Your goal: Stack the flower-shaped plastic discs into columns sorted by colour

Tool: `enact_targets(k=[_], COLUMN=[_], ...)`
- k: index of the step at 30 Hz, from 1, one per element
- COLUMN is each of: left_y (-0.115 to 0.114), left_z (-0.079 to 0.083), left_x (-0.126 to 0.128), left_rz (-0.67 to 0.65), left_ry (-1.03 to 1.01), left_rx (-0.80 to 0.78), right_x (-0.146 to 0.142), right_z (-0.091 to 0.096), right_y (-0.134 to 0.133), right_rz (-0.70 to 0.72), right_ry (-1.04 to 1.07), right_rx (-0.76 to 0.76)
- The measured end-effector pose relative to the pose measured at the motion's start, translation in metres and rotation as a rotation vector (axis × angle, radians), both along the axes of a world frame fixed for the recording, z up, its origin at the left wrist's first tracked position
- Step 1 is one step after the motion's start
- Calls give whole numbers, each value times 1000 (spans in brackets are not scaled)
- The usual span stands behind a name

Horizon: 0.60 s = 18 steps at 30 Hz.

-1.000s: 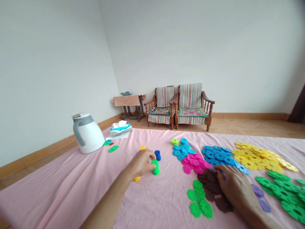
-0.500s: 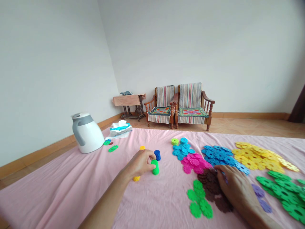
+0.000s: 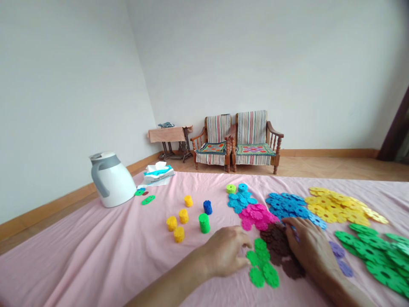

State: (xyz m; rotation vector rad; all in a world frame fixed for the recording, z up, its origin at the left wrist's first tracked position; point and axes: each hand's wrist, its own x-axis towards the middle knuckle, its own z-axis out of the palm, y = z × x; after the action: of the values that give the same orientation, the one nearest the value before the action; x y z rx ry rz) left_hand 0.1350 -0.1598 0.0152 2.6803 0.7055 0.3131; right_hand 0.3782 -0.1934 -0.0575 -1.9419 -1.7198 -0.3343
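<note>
My left hand (image 3: 228,250) is just left of a small group of light green flower-shaped discs (image 3: 262,264). Its thumb and fingers are apart, with nothing between them. My right hand (image 3: 305,241) lies over the edge of the brown discs (image 3: 277,245), its fingers stretched toward the pink discs (image 3: 257,216). Purple discs (image 3: 340,258) show beside its wrist, and a bit of purple peeks out under the fingers. A green stack of discs (image 3: 204,223) stands upright left of centre, close to a dark blue stack (image 3: 207,207) and several short yellow stacks (image 3: 179,234).
Beyond the hands lie light blue discs (image 3: 239,200), blue discs (image 3: 286,206), yellow discs (image 3: 341,204) and dark green discs (image 3: 380,256). A white jug (image 3: 116,183) and a tissue box (image 3: 159,174) stand at the left on the pink cloth (image 3: 128,251). Two wooden chairs (image 3: 255,149) are behind.
My left hand has let go of the green stack and moved right and nearer, to the light green discs. The right hand stays over the brown discs. The view has shifted slightly.
</note>
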Motion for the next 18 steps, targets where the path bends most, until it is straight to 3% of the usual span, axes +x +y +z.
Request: enact_targets(k=[4, 13, 18], left_y=[-2, -4, 8], left_z=[-8, -26, -5], left_x=[6, 11, -8], left_rz=[8, 56, 155], left_ry=[62, -17, -106], left_rx=[57, 7, 12], right_x=[0, 1, 0], right_z=[-1, -5, -3], right_y=[0, 2, 1], right_rz=[5, 9, 7], right_ry=[0, 0, 3], right_rx=[-1, 3, -3])
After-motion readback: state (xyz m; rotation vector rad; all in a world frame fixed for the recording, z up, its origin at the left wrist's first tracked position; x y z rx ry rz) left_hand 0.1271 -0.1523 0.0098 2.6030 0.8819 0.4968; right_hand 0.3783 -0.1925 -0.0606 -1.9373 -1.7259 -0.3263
